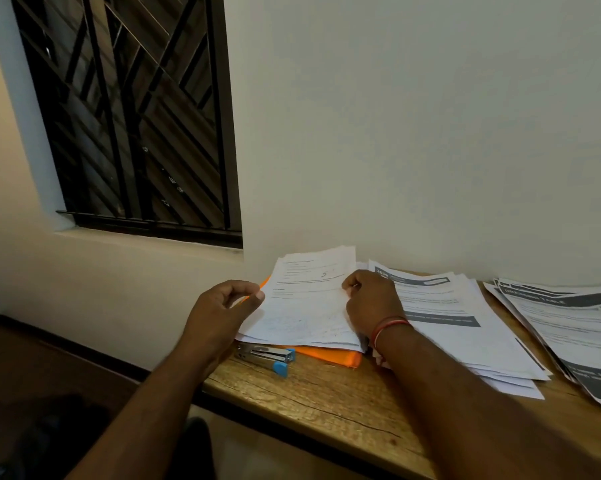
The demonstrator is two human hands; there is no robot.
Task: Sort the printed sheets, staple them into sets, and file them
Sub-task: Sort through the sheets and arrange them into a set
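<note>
Three printed-sheet stacks on desk (309, 396): left stack (302, 306) atop orange folder (330, 356), middle stack (448, 323), right stack (576, 334). Stapler (264, 355) just beside folder. Right hand (372, 303) grips left stack's right edge; left hand (219, 310) curled at its left edge, hold unclear.

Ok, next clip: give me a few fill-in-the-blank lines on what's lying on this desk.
The stapler lies on the table next to the ____ folder. That folder lies ____ the sheets nearest the window. A red thread is tied round the person's ____ wrist.
Missing words: orange; under; right.
</note>
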